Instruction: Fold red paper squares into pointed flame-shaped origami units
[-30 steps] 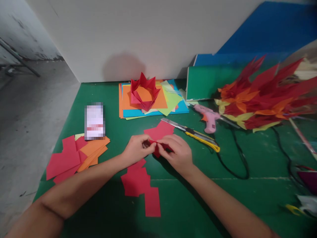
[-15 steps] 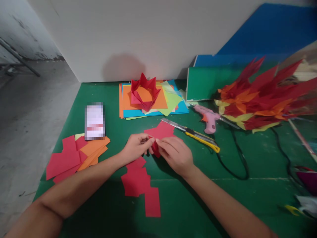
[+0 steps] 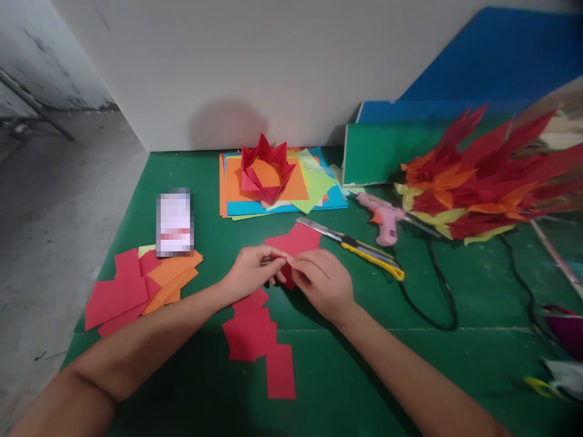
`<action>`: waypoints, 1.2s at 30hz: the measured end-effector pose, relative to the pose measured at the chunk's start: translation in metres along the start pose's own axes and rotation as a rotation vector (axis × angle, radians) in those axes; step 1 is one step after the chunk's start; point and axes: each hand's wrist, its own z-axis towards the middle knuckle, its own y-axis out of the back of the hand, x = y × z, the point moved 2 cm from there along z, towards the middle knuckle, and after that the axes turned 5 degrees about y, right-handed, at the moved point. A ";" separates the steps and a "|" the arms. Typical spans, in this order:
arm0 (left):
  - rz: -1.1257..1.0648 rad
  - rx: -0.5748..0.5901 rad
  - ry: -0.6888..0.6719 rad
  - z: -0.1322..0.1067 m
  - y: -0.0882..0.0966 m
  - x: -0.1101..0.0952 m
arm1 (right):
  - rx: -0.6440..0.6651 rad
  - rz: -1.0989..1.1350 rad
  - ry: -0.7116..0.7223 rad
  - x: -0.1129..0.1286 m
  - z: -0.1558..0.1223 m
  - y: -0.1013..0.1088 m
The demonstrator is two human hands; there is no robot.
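A small piece of red paper [image 3: 288, 277] is pinched between both hands over the middle of the table. My left hand [image 3: 255, 267] is closed on its left edge, thumb on top. From the right, my right hand [image 3: 324, 282] grips it with thumb and forefinger; the fingers hide most of its shape. Just beyond the hands lie flat red paper pieces [image 3: 303, 237]. Nearer to me are more red cut pieces [image 3: 250, 334], partly overlapping. A yellow utility knife [image 3: 368, 252] with its blade out rests beyond my right hand.
A folded red paper ring [image 3: 248, 182] sits on stacked coloured sheets [image 3: 282, 208]. A pink glue gun [image 3: 387, 221] with a black cord stands right, beside red and orange paper flowers [image 3: 492, 176]. At left are a blurred-out phone [image 3: 175, 223] and red and orange papers [image 3: 121, 288].
The thumbs and fingertips have shifted slightly at the top edge of the red paper, and less of it shows between them. Everything else stays where it was.
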 end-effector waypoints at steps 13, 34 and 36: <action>0.080 0.017 0.025 0.001 0.001 -0.002 | 0.033 -0.039 0.041 -0.001 -0.003 0.001; -0.118 0.061 0.087 0.006 0.003 -0.002 | 0.136 -0.140 0.117 -0.002 -0.001 0.003; -0.119 0.056 0.089 0.006 0.004 -0.002 | 0.151 -0.130 0.107 -0.001 0.000 0.003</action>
